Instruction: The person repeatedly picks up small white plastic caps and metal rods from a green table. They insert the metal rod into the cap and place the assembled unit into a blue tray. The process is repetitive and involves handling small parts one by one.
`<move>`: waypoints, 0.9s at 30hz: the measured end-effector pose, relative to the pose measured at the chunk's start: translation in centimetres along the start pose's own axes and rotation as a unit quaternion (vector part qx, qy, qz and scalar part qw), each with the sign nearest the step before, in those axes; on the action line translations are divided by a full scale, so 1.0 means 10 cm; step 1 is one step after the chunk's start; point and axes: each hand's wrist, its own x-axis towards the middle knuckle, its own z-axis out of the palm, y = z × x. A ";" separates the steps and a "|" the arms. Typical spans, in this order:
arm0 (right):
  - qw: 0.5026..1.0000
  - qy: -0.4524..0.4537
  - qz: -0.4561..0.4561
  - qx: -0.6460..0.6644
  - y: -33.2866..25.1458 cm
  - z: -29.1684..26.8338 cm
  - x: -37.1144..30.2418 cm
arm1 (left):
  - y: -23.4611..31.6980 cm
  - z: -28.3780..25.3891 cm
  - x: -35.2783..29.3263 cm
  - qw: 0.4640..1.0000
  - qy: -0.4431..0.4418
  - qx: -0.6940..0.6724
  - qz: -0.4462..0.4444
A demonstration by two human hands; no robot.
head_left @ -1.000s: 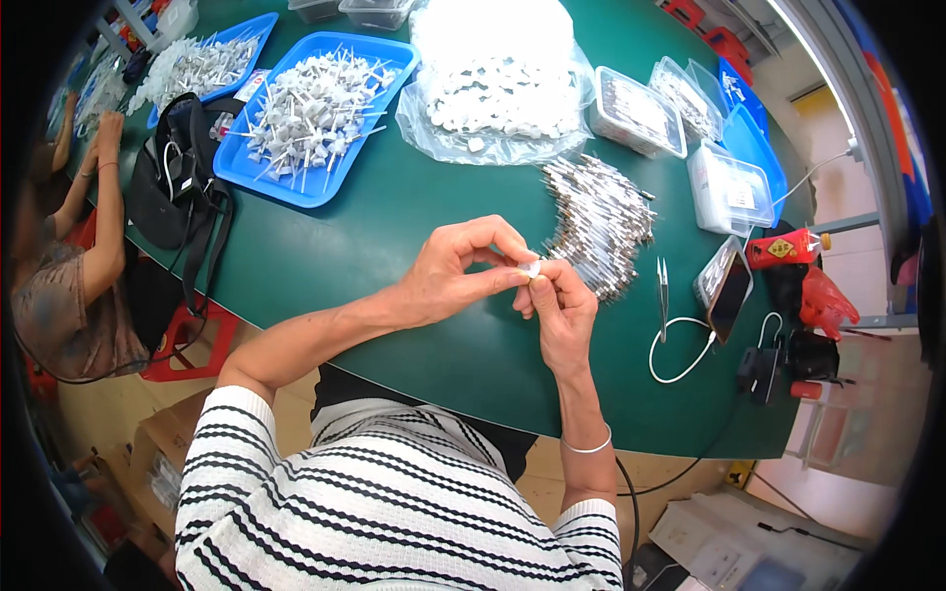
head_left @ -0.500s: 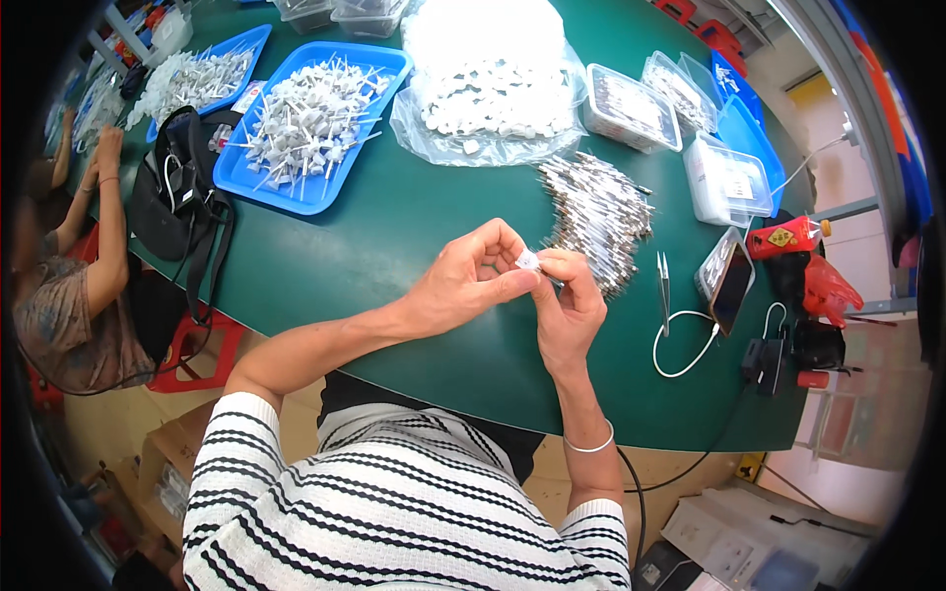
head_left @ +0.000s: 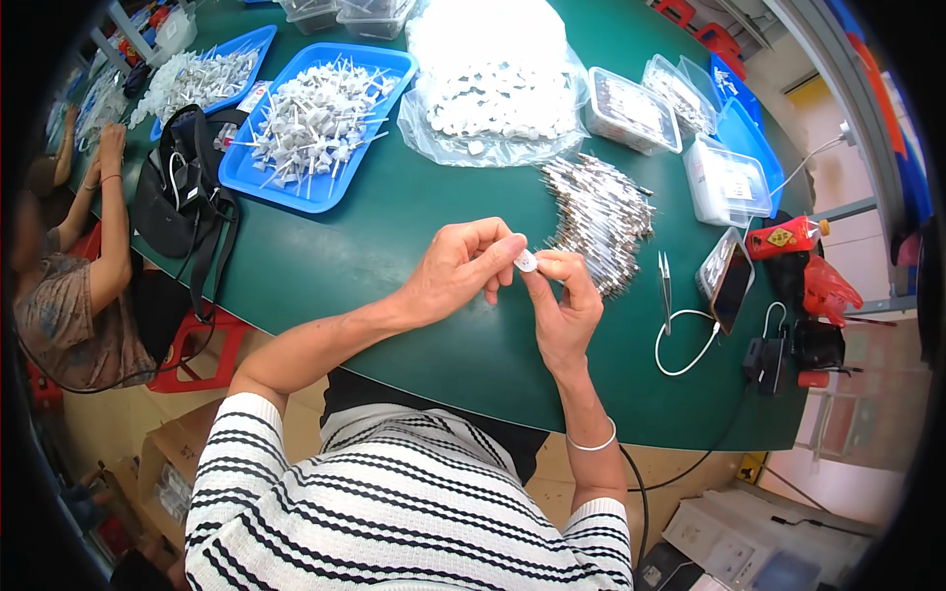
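A small round white plastic piece (head_left: 525,261) is held between my two hands above the green table. My left hand (head_left: 455,274) touches its left side with the thumb and bent fingers. My right hand (head_left: 566,310) pinches its right edge between thumb and forefinger. Beyond my right hand lies a pile of slim metal rods (head_left: 596,222). Farther off, a clear plastic bag (head_left: 419,133) lies spread with many white caps (head_left: 493,103) on it. Whether a rod sits in the held piece is hidden by my fingers.
To the left stands a blue tray (head_left: 233,177) of white parts with metal stems, beside a black bag (head_left: 168,212). On the right are lidded clear boxes (head_left: 633,110), tweezers (head_left: 665,291), a phone (head_left: 731,295), a white cable (head_left: 682,372) and a red bottle (head_left: 785,236). A co-worker (head_left: 79,305) sits far left.
The white piece has turned so its round face shows. My left thumb has shifted up onto its upper left edge, and the left fingers have moved below. The right hand keeps its pinch.
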 end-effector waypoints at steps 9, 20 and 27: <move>0.999 0.002 -0.020 -0.036 -0.02 0.04 0.01 | -0.06 -0.02 0.02 1.000 -0.008 -0.016 0.010; 0.977 0.050 0.041 -0.205 -0.12 -0.76 0.19 | 0.43 -0.71 0.05 0.934 0.222 0.175 0.219; 0.893 -0.109 -0.044 -0.435 0.00 -0.66 -0.09 | 0.77 -1.93 -0.02 0.530 0.373 0.696 0.309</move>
